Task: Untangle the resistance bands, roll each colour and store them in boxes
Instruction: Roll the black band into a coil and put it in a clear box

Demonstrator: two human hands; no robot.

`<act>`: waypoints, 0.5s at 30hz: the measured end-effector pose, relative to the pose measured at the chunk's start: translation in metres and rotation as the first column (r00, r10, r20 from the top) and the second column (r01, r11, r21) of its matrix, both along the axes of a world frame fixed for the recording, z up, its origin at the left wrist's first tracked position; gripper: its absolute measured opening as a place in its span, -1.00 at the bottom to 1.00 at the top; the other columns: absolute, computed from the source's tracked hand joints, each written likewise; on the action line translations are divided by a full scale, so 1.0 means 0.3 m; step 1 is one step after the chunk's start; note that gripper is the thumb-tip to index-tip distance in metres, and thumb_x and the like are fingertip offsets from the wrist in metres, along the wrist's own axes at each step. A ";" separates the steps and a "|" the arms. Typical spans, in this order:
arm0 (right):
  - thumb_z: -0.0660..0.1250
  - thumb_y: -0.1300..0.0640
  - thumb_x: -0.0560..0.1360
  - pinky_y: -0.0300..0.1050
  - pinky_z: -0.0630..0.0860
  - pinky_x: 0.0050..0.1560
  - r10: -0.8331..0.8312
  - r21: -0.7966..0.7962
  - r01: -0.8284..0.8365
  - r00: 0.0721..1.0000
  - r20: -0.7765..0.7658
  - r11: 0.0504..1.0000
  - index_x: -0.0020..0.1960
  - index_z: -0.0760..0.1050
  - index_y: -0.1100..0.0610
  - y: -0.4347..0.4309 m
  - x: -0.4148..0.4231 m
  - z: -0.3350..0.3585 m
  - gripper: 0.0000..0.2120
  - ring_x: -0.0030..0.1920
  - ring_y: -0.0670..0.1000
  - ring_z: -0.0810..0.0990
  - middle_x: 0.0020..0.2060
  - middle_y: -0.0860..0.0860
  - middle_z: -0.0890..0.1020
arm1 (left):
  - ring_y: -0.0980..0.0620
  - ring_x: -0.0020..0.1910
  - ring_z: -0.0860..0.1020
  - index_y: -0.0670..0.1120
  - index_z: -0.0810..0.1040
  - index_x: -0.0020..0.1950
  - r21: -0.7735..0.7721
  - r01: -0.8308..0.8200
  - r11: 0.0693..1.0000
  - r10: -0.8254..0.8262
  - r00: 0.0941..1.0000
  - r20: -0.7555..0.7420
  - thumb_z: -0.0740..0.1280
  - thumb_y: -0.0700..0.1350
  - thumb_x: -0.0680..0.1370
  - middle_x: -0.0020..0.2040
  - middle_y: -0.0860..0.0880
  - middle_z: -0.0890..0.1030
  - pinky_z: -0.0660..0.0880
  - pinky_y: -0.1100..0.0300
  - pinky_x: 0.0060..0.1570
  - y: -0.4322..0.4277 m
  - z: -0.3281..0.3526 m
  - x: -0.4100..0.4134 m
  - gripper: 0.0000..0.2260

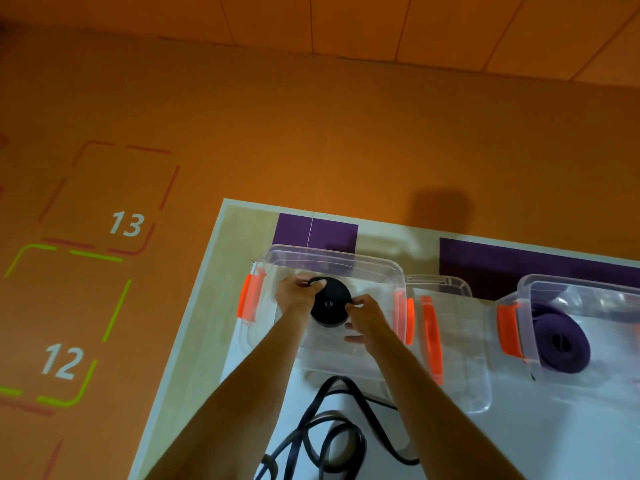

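A white worktop with a pale wood border (214,306) and purple patches (502,261) stands on an orange floor (242,133) marked with dashed squares numbered 12 (60,362) and 13 (126,223) at 9 o'clock. In the clear plastic box with orange latches (332,261), the left hand (298,296) and right hand (367,317) pinch opposite edges of the rolled black resistance band (330,303), which perhaps rests on the box's bottom. A loose dark band (332,431) lies at 6 o'clock, and a rolled purple band (561,344) sits in another clear box (554,282) at 3 o'clock.

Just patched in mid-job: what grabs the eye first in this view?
The left hand and right hand grip a rolled black band over the open left clear box. To the right, a rolled purple band already sits in another clear box. A loose black band lies tangled on the table, nearer the person.
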State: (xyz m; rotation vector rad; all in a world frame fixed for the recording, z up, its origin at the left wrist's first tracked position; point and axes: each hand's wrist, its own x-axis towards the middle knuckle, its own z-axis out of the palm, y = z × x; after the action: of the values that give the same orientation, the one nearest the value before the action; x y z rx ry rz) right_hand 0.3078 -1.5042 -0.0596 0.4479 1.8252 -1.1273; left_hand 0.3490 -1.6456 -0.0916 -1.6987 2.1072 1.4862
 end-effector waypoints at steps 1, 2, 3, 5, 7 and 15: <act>0.24 0.23 0.72 0.10 0.67 0.02 -0.001 0.002 0.001 1.000 0.001 1.000 0.33 0.40 0.15 -0.005 -0.005 -0.009 -0.80 0.26 0.23 0.59 0.30 0.22 0.54 | -0.02 -0.02 0.61 -0.16 0.73 0.10 -0.002 -0.009 1.000 0.009 1.000 0.006 0.60 0.01 0.50 0.07 -0.12 0.75 0.46 0.23 0.02 -0.001 -0.006 -0.003 -0.70; 0.25 0.25 0.71 0.09 0.68 0.04 -0.009 0.003 0.009 1.000 0.003 1.000 0.37 0.40 0.17 -0.011 -0.009 -0.015 -0.76 0.29 0.24 0.58 0.32 0.23 0.54 | 0.00 -0.04 0.59 -0.16 0.72 0.10 -0.006 -0.008 1.000 0.008 1.000 0.010 0.60 0.01 0.50 0.08 -0.12 0.74 0.46 0.24 0.02 -0.002 -0.011 -0.008 -0.70; 0.26 0.28 0.70 0.09 0.69 0.08 -0.009 0.009 0.009 1.000 0.002 1.000 0.40 0.39 0.18 -0.013 -0.011 -0.021 -0.71 0.31 0.25 0.58 0.34 0.24 0.53 | 0.01 -0.05 0.58 -0.16 0.72 0.11 -0.010 -0.002 1.000 0.002 1.000 0.015 0.60 0.01 0.51 0.08 -0.12 0.74 0.46 0.24 0.03 -0.001 -0.015 -0.013 -0.70; 0.28 0.30 0.68 0.11 0.69 0.13 0.018 0.029 -0.017 1.000 -0.016 0.999 0.44 0.39 0.19 -0.015 -0.014 -0.030 -0.66 0.32 0.25 0.57 0.36 0.25 0.51 | -0.03 0.00 0.63 -0.16 0.72 0.13 -0.026 0.010 1.000 -0.010 1.000 0.015 0.59 0.00 0.52 0.09 -0.12 0.73 0.51 0.21 0.09 0.005 -0.019 -0.018 -0.70; 0.30 0.27 0.67 0.14 0.68 0.16 0.050 0.061 -0.048 0.998 -0.031 0.997 0.46 0.40 0.18 -0.020 -0.018 -0.032 -0.63 0.31 0.24 0.56 0.38 0.24 0.48 | -0.08 0.09 0.68 -0.14 0.70 0.15 -0.055 0.020 0.998 -0.018 0.999 0.029 0.58 0.02 0.53 0.10 -0.10 0.73 0.55 0.17 0.14 0.018 -0.015 -0.012 -0.69; 0.35 0.12 0.64 -0.01 0.53 0.31 0.110 -0.037 -0.119 0.976 -0.189 0.992 0.67 0.13 0.11 -0.006 0.025 0.133 -0.32 0.39 0.14 0.49 0.53 0.17 0.36 | -0.13 0.26 0.63 -0.16 0.55 0.36 -0.158 0.267 0.951 -0.250 0.961 0.116 0.54 0.02 0.56 0.26 -0.13 0.65 0.54 0.05 0.31 0.009 0.062 0.012 -0.54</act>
State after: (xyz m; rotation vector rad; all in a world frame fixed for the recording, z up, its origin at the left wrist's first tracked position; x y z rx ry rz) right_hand 0.3154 -1.5061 -0.0198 0.2119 1.9544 -1.1628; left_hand 0.3527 -1.6429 -0.0731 -1.4356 2.3566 1.1582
